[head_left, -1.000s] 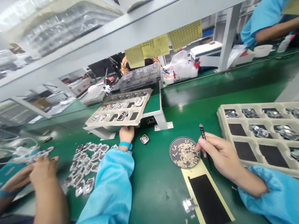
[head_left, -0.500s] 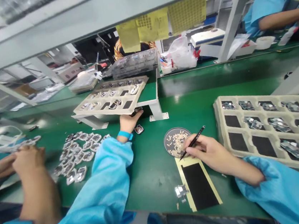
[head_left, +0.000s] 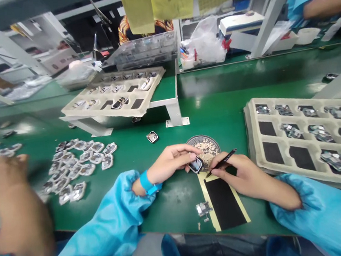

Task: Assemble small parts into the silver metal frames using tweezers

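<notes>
My left hand [head_left: 172, 161] pinches a small rounded-square watch case [head_left: 195, 165] between thumb and fingers, tilted at the left edge of a round grey dish [head_left: 195, 140]. Many tiny beige pieces lie in the dish. My right hand [head_left: 242, 174] is closed around black tweezers [head_left: 227, 157], their tips pointing down-left near the dish's lower edge, close to the case. Below both hands lies a black pad [head_left: 226, 204] with yellow borders. To its left rests a small silvery metal part [head_left: 203, 209]. Another small case [head_left: 152, 137] lies behind my left hand.
A beige tray [head_left: 253, 135] of circuit parts stands on the right. Another tray [head_left: 138, 105] sits on a raised green stand [head_left: 173, 111] at the back. Many silvery cases [head_left: 79, 189] cover the bench at left, near a co-worker's hand [head_left: 3, 173].
My left hand has come from under the raised stand toward the dish, bringing a watch case. My right hand with the tweezers has barely moved. The co-worker's hands have shifted left.
</notes>
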Motion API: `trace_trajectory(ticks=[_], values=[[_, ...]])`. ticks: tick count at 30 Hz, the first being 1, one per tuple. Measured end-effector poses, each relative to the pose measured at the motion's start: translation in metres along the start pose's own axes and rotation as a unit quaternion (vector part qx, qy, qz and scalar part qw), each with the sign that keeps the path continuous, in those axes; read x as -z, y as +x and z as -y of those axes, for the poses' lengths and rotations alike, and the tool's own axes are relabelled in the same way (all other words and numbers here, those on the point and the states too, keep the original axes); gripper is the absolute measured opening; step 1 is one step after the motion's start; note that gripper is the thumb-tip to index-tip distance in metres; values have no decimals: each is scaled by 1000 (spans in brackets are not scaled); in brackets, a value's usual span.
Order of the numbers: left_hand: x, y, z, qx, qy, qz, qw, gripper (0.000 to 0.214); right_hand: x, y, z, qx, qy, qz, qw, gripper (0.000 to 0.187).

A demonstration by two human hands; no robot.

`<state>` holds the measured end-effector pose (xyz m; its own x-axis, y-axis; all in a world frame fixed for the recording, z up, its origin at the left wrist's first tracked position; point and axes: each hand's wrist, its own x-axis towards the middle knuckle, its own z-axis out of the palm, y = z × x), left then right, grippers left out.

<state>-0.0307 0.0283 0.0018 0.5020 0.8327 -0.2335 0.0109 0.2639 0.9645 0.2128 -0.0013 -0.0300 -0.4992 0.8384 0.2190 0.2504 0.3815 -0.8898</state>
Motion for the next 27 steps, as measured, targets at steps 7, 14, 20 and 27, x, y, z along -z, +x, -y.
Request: trace_trajectory(ticks=[7,14,20,27], values=[[8,-10,2,67,205,135,967,25,0,1,-2,2,-1,-3,1000,8],[2,-11,11,28,291,120,949,27,-3,0,-1,0,3,-4,1000,8],[2,-12,10,19,315,116,942,29,0,2,0,-59,56,-7,997,12],[2,-14,6,16,309,123,943,32,-5,-1,7,48,42,-39,997,9]])
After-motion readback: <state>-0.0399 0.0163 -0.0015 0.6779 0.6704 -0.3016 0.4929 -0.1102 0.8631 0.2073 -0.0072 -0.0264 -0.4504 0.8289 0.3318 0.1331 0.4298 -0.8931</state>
